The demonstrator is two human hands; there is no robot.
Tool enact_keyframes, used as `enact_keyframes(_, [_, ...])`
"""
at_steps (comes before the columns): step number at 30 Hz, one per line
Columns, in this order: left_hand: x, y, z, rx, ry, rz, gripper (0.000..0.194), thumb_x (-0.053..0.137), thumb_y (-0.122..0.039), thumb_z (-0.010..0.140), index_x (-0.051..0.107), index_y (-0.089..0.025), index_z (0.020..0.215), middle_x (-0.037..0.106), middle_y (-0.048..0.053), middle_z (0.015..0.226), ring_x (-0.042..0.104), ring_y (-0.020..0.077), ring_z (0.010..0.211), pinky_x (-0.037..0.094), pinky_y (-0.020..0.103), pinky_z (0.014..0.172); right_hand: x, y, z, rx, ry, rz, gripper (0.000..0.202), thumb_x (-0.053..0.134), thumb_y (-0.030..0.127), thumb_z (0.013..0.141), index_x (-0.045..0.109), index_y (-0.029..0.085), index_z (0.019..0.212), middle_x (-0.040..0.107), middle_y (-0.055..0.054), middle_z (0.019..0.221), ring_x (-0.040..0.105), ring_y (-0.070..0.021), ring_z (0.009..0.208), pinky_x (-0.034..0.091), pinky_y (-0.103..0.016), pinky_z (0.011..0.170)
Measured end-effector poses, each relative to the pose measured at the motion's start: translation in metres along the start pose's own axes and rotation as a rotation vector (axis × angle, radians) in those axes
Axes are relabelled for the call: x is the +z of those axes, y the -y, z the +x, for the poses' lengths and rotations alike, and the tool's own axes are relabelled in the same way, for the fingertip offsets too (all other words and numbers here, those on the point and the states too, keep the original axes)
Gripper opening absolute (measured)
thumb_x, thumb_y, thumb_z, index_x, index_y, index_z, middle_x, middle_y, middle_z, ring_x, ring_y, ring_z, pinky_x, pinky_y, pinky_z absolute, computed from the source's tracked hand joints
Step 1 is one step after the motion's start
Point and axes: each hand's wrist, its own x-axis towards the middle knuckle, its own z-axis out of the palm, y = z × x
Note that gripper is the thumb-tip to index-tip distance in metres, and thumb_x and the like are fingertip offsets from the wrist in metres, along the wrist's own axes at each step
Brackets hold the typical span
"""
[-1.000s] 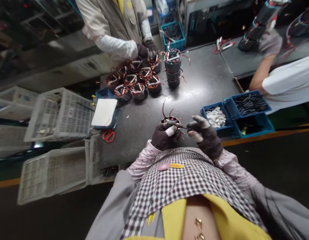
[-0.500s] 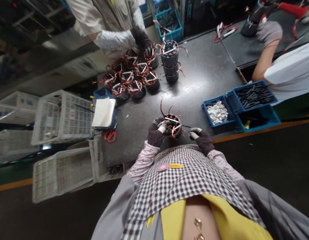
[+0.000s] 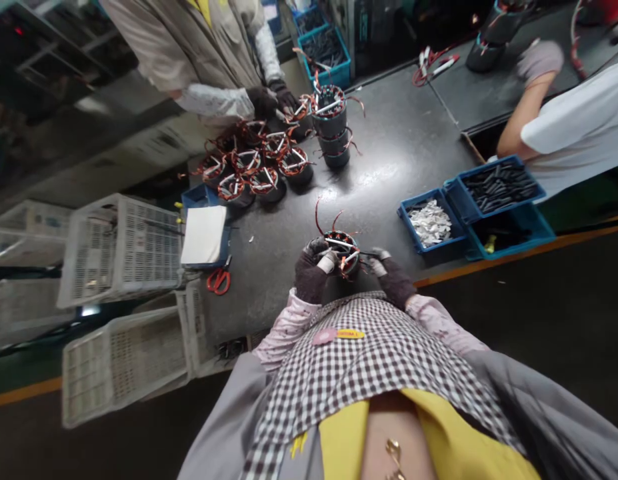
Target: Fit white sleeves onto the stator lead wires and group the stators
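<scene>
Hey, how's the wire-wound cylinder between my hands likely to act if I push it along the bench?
The wire-wound cylinder is probably heavy for its size, given the windings packed inside it. With its open end facing up, it would likely slide sooner than roll. The loose leads arch up unsupported, so they seem springy but bendable.

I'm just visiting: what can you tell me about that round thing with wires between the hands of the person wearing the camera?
The round wired part looks like a short, dark cylinder, probably metal, open end up, with coppery-red windings around its rim. White strips lie across the top, and loose reddish wires curl up from the far side. It appears to stand on the dark table. The left hand touches its left side; the right hand is at its right. Its base is hidden.
</scene>
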Motion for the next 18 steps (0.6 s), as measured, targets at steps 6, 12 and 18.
enact_keyframes(6, [0.026,-0.011,-0.018,0.118,0.129,-0.002,0.043,0.098,-0.044,0.068,0.073,-0.020,0.094,0.079,0.005,0.095,0.075,0.0199,0.082,0.064,0.034,0.077,-0.023,0.090,-0.040,-0.309,0.173,0.235,0.046,0.075,0.050,0.092,0.067,0.027,0.132,0.076,-0.005,0.104,0.072,-0.0191,0.088,0.064,-0.038,0.086])
enact_keyframes(12, [-0.009,0.009,0.014,0.284,-0.190,0.084,0.050,0.094,-0.037,0.071,0.064,-0.023,0.108,0.075,0.005,0.104,0.071,0.0170,0.086,0.060,0.031,0.081,-0.024,0.058,-0.012,-0.068,0.038,0.384,0.035,0.079,0.048,0.084,0.066,0.022,0.104,0.073,0.000,0.087,0.069,-0.0148,0.071,0.061,-0.031,0.070])
enact_keyframes(18, [-0.038,0.042,0.039,-0.106,-0.137,0.325,0.053,0.087,-0.041,0.069,0.065,-0.020,0.112,0.074,0.008,0.104,0.071,0.0206,0.084,0.060,0.036,0.080,-0.018,-0.048,0.021,0.294,0.047,0.244,0.028,0.070,0.038,0.073,0.063,0.022,0.094,0.068,0.002,0.074,0.062,-0.0141,0.063,0.057,-0.031,0.069])
